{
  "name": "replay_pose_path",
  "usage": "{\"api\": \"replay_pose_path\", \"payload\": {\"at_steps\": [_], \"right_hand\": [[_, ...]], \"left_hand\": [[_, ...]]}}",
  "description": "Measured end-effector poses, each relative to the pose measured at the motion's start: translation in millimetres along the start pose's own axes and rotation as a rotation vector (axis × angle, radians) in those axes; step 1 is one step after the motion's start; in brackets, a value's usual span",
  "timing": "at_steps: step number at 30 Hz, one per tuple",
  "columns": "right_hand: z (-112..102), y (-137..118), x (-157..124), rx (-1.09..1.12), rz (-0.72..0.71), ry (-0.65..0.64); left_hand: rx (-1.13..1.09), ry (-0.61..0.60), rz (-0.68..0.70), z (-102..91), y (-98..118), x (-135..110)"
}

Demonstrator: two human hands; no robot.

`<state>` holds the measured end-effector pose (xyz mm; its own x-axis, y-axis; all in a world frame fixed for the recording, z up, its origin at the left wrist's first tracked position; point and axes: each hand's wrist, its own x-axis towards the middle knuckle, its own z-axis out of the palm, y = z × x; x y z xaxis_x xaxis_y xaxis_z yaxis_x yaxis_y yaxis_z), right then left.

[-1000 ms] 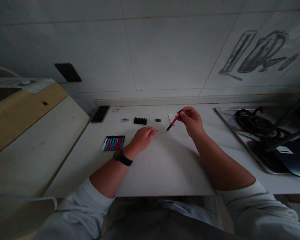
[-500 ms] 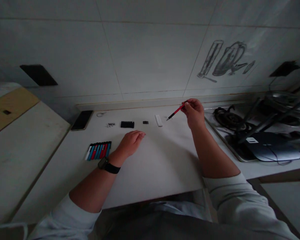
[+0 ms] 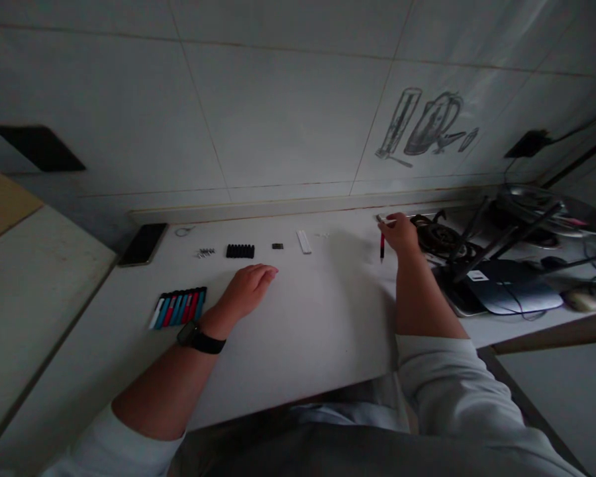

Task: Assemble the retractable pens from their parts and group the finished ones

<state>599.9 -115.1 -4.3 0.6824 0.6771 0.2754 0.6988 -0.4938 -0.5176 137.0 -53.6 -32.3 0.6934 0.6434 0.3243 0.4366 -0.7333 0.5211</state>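
My right hand (image 3: 398,233) is over the right back part of the white counter (image 3: 308,331). Its fingers are closed at the upper end of a red pen (image 3: 382,245) with a black lower part; the pen's tip points toward me. My left hand (image 3: 248,288), with a black watch at the wrist, rests on the counter, fingers loosely closed and nothing showing in them. Just beyond it are a row of black grips (image 3: 240,252) and a small dark piece (image 3: 277,246). White thin strips (image 3: 303,242) lie between the hands. Left of my left hand is a row of coloured pen barrels (image 3: 179,308).
Small metal parts (image 3: 205,253), a thin ring (image 3: 183,232) and a phone (image 3: 143,244) lie at the back left. Tiny pale bits (image 3: 322,235) lie near the strips. A gas burner (image 3: 440,235) and a dark flat device (image 3: 514,288) stand at the right.
My right hand has moved right and lowered with the pen, which has turned from slanting to pointing straight toward me. My left hand stays on the counter. The view has shifted right.
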Motion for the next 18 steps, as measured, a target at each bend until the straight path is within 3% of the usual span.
{"api": "replay_pose_path", "payload": {"at_steps": [7, 13, 18], "right_hand": [[19.4, -7.2, -7.5, -0.186, -0.021, -0.146], [-2.9, 0.1, 0.4, -0.292, -0.02, -0.107], [-4.1, 2.2, -0.7, -0.294, 0.032, -0.411]], "left_hand": [[-0.006, 0.006, 0.028, -1.3, 2.7, -0.4], [0.018, 0.001, 0.039, -1.4, 5.5, 0.2], [0.024, -0.005, 0.036, -0.5, 5.1, 0.4]]}}
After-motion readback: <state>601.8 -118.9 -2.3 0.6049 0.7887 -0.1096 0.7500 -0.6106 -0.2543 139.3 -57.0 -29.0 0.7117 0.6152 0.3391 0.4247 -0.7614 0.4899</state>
